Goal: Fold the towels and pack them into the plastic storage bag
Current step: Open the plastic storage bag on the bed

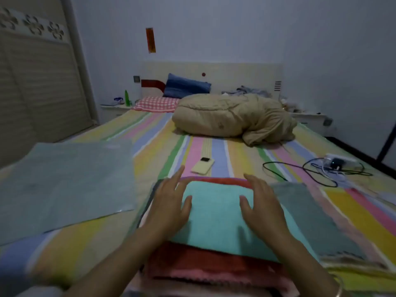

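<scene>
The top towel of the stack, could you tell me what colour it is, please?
The top towel is turquoise, clearest in the head view.

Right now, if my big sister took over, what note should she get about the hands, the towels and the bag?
Left hand: open, fingers straight, on the left edge of the folded teal terry towel.
Right hand: open, on its right edge.
Stack: teal on top, folded red towel and pink towel beneath.
Grey towel: spread flat right of the stack.
Flat translucent plastic storage bag: lies left of the stack.
Done: three folded.
Left: probably fold the grey one, then pack all.
</scene>
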Action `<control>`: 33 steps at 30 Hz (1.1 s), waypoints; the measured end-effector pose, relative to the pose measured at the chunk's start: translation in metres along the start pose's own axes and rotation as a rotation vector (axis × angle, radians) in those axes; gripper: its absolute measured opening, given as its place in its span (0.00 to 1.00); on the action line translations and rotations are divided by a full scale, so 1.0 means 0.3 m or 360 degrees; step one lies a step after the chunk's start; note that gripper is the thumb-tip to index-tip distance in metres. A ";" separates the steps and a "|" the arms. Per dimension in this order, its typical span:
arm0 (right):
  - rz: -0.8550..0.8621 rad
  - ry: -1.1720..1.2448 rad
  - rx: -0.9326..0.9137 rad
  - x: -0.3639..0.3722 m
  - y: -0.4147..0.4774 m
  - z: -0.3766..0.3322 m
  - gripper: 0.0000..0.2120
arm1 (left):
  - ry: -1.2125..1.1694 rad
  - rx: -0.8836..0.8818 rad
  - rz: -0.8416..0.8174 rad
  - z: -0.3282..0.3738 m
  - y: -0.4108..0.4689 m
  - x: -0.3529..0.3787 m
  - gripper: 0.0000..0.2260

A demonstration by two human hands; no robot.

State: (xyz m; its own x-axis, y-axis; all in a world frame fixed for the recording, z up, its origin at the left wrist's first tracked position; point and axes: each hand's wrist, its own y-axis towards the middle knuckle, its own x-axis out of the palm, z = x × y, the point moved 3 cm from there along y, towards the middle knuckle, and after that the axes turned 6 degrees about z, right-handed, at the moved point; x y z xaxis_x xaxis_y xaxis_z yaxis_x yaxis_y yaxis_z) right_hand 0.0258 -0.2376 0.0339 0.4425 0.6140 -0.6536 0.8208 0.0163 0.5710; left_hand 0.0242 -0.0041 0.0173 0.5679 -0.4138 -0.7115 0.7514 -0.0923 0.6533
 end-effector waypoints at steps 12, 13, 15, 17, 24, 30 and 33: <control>-0.0306 0.0414 -0.0357 0.487 -0.043 -0.529 0.17 | -0.0814 -0.0829 0.0057 -0.298 -0.206 -0.064 0.10; -0.0370 0.0434 -0.0401 0.543 -0.030 -0.574 0.16 | -0.0697 -0.0927 0.0078 -0.371 -0.231 -0.083 0.09; -0.0563 0.0431 -0.0472 0.662 -0.005 -0.652 0.14 | -0.0532 -0.1179 0.0017 -0.511 -0.291 -0.112 0.10; -0.0761 0.0324 -0.0533 0.788 0.022 -0.708 0.13 | -0.0479 -0.1419 -0.0083 -0.606 -0.350 -0.143 0.11; -0.1202 -0.0069 -0.0754 1.058 0.074 -0.778 0.12 | -0.0969 -0.1855 0.0003 -0.677 -0.410 -0.152 0.08; -0.1151 -0.0029 -0.0807 1.092 0.068 -0.751 0.09 | -0.1451 -0.2260 0.0204 -0.725 -0.429 -0.119 0.06; -0.1096 -0.0042 -0.0882 1.097 0.070 -0.744 0.10 | -0.1514 -0.2326 0.0246 -0.741 -0.419 -0.110 0.09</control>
State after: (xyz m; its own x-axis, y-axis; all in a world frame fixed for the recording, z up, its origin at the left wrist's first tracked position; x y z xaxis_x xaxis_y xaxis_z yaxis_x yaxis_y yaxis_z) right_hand 0.1081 0.1410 -0.0584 -0.0718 0.3085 -0.9485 0.6178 0.7604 0.2005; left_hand -0.0144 0.2225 -0.0989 0.6816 -0.7289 0.0645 0.6766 0.5942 -0.4350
